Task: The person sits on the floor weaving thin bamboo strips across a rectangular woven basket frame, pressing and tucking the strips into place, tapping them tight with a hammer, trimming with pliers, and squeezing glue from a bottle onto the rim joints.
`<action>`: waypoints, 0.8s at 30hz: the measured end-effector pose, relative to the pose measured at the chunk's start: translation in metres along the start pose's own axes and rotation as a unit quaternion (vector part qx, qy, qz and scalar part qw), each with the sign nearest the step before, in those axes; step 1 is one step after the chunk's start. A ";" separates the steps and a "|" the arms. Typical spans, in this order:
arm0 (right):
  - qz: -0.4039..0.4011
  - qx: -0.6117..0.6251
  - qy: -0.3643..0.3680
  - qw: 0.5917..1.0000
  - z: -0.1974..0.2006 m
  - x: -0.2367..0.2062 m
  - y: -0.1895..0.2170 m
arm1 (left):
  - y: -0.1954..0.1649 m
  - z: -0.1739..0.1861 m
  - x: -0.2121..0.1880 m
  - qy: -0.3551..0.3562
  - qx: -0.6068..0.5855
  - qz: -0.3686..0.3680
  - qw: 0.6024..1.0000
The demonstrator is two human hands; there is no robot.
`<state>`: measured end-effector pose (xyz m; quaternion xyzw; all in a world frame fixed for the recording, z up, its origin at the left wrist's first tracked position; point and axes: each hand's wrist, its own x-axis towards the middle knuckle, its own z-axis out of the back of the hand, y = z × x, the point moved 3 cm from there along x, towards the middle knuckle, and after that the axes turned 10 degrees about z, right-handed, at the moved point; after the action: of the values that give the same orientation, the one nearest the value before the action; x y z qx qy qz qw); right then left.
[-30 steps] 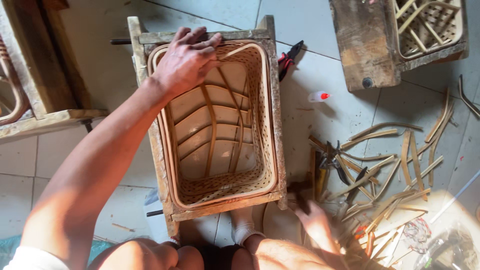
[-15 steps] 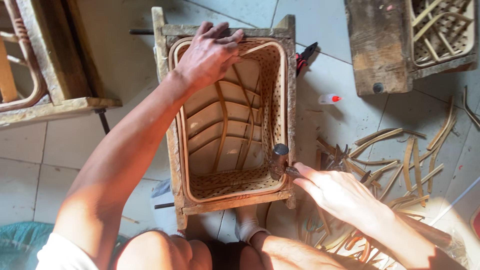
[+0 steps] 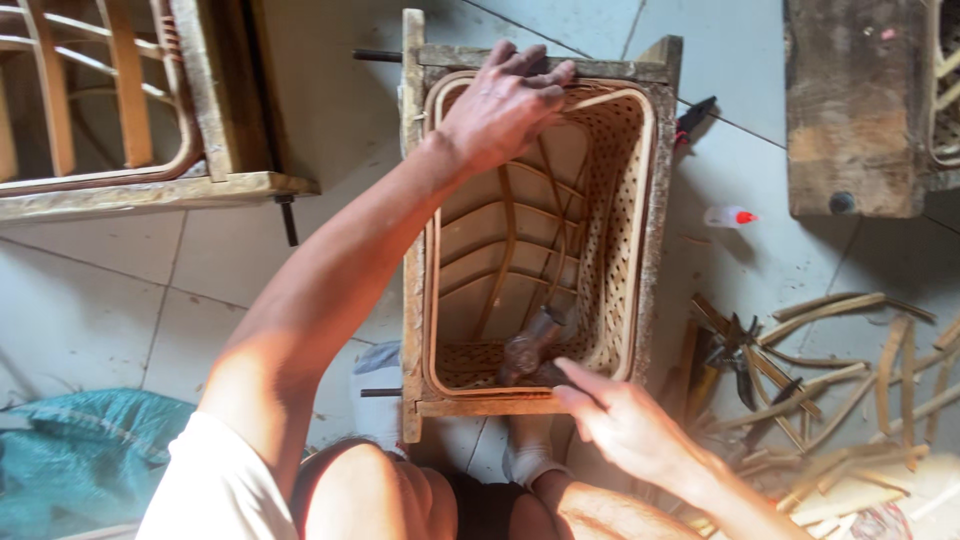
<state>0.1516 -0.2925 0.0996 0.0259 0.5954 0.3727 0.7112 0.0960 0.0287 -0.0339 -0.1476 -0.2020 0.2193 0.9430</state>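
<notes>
A rectangular woven rattan basket [image 3: 625, 230] sits inside a worn wooden frame [image 3: 412, 280] on the tiled floor in front of me. My left hand [image 3: 505, 100] rests over the far rim of the basket, fingers curled on its edge. My right hand [image 3: 625, 425] is at the near rim and grips a small hammer [image 3: 528, 350], whose metal head hangs blurred inside the basket near the woven bottom panel. Curved rattan ribs show inside the basket.
Several rattan strips [image 3: 850, 350] and dark pliers [image 3: 740, 355] lie on the floor at right. A small white glue bottle with a red cap [image 3: 727, 216] lies beside the frame. Another wooden frame [image 3: 850, 100] is at top right, a rattan piece [image 3: 120, 100] at top left, teal cloth [image 3: 70, 450] at bottom left.
My right hand came up from the floor at right, holding the hammer, and brought it into the near end of the basket. My left hand stayed on the far rim; the view shifted.
</notes>
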 end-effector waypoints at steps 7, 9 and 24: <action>0.018 0.083 0.055 0.995 -0.048 0.038 0.021 | -0.001 -0.006 0.003 0.019 0.003 0.012 1.000; 0.000 0.074 0.069 0.995 -0.048 0.037 0.019 | 0.000 -0.005 0.002 0.036 -0.006 0.023 0.999; 0.567 -0.186 -0.090 0.797 -0.039 -0.025 -0.092 | -0.004 -0.001 0.000 0.000 -0.008 -0.002 1.000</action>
<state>0.1636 -0.3883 0.0648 0.2601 0.3267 0.8089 0.4139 0.0981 0.0255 -0.0337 -0.1546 -0.2035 0.2160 0.9424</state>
